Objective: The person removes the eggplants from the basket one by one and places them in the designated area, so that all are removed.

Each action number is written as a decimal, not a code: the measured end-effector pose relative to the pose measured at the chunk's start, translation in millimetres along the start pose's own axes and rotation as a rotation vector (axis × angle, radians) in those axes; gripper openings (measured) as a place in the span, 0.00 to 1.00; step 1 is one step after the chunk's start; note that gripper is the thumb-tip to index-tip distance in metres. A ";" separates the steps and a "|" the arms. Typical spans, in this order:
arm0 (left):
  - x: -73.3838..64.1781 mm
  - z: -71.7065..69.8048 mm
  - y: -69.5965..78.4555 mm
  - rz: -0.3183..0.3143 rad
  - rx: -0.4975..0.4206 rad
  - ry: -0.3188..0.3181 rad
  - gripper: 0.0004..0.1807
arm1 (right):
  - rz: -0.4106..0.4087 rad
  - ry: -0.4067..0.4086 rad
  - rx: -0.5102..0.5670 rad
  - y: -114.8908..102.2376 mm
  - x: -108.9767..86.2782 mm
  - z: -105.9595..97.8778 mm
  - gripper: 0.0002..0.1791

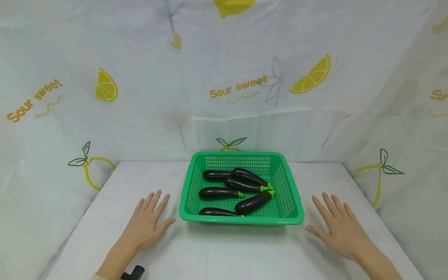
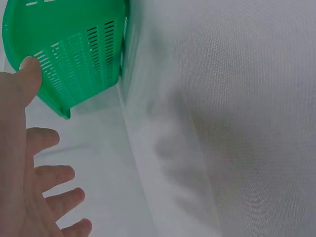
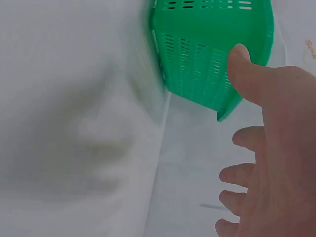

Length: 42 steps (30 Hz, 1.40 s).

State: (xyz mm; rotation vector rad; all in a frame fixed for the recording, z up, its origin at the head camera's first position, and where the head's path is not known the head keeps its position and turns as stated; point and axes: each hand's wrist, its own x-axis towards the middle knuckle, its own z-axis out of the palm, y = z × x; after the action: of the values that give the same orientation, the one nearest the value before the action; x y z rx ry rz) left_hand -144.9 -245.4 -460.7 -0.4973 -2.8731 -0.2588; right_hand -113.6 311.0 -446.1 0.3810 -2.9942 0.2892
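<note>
A booth walled in cloth (image 1: 147, 97)

This looks like a small makeshift booth. White cloth rises behind the worktop (image 1: 238, 252) and along its left and right sides, creased in places and printed with lemon wedges (image 1: 311, 76), leafy lemon outlines (image 1: 96, 170) and the words "Sour sweet" (image 1: 238, 86). The worktop is plain white too. The cloth hides the room around, so home, lab or shop cannot be told.

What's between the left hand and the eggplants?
In the head view, a narrow bare strip of table, then the side of the green basket; the eggplants lie inside it, beyond the left hand.
</note>
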 end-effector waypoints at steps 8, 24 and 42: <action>6.4 -1.0 -1.8 0.088 -0.042 0.119 0.34 | -0.084 0.054 0.019 -1.0 2.1 -20.6 0.49; 21.0 -0.4 17.7 0.154 -0.207 0.364 0.25 | -0.139 0.163 0.144 -26.7 17.3 -51.2 0.41; 36.2 14.0 39.7 -0.005 -0.641 0.199 0.27 | -0.222 0.170 0.160 -62.1 45.9 -63.2 0.35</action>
State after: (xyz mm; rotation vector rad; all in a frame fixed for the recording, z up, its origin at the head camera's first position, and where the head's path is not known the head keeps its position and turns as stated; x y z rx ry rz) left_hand -166.8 -194.4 -460.2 -0.5247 -2.5490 -1.1730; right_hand -136.4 253.9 -367.5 0.6627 -2.7399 0.5121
